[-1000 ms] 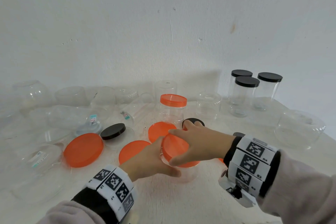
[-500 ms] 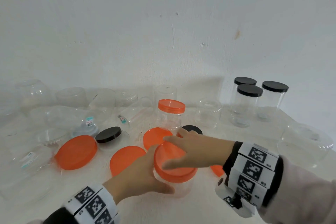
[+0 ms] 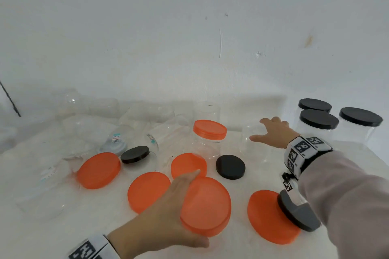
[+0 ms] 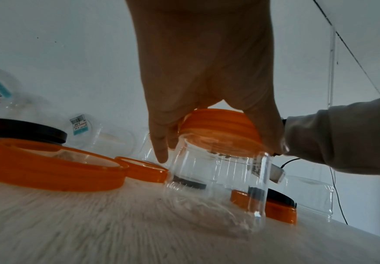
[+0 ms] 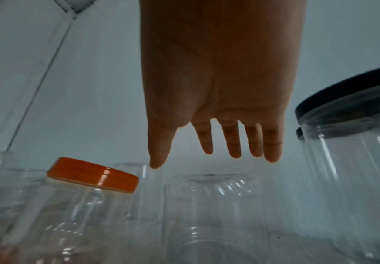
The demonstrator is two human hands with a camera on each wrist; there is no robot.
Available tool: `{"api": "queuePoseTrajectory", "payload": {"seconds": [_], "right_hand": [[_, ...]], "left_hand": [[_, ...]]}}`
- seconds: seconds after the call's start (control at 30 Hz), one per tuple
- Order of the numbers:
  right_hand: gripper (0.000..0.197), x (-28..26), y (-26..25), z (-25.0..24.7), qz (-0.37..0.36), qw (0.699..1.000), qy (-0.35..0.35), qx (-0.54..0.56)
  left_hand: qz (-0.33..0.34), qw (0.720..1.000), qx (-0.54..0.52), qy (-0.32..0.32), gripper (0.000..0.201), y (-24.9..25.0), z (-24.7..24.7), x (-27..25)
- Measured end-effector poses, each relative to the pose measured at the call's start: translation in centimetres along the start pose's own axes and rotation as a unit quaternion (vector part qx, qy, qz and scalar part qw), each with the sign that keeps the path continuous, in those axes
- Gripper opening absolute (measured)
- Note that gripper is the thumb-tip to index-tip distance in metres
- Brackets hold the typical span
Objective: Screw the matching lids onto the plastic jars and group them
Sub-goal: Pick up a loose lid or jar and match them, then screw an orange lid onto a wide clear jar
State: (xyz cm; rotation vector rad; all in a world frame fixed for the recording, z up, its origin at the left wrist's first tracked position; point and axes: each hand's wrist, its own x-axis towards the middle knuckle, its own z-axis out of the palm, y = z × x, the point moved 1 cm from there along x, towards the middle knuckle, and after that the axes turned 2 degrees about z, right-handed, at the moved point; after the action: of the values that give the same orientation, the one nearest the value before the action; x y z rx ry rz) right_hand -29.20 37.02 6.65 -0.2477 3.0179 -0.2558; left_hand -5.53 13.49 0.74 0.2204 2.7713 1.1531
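Lower centre: our left hand [image 3: 168,214] grips the orange lid [image 3: 207,206] on an empty clear jar [image 4: 218,192]. Our right hand [image 3: 272,133], fingers spread, holds nothing, above an uncapped jar [image 5: 213,205] beside three black-lidded jars [image 3: 319,124] near the table's [image 3: 231,246] right edge.

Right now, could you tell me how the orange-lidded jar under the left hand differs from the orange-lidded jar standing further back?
The near jar is gripped at its lid by the left hand; the back jar stands free, untouched. The near jar's lid looks wider, though it also sits closer to the head camera. The near jar looks tilted in the left wrist view; the back jar stands upright. Both are clear plastic with orange lids.
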Motion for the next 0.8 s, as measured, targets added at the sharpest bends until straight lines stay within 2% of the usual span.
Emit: {"api": "queuePoseTrajectory", "payload": {"seconds": [0.27,0.47,0.63,0.8], "right_hand": [[0.097,3.1,0.2,1.1,0.03,0.998,-0.054,-0.03],[0.099,3.8,0.0,0.6,0.011,0.996,-0.078,-0.029],[0.109,1.8,0.6,-0.5,-0.033,0.992,-0.11,-0.061],[0.118,-1.9,3.0,-1.9,-0.029,0.995,-0.084,-0.032]], "left_hand": [[-0.005,0.999,0.03,0.028,0.109,1.3,0.7,1.2],[0.007,0.999,0.032,0.034,0.11,2.0,1.0,3.0],[0.03,0.998,0.026,0.043,0.11,3.2,0.9,6.0],[0.035,0.994,0.009,0.104,0.124,5.2,0.5,10.9]]}}
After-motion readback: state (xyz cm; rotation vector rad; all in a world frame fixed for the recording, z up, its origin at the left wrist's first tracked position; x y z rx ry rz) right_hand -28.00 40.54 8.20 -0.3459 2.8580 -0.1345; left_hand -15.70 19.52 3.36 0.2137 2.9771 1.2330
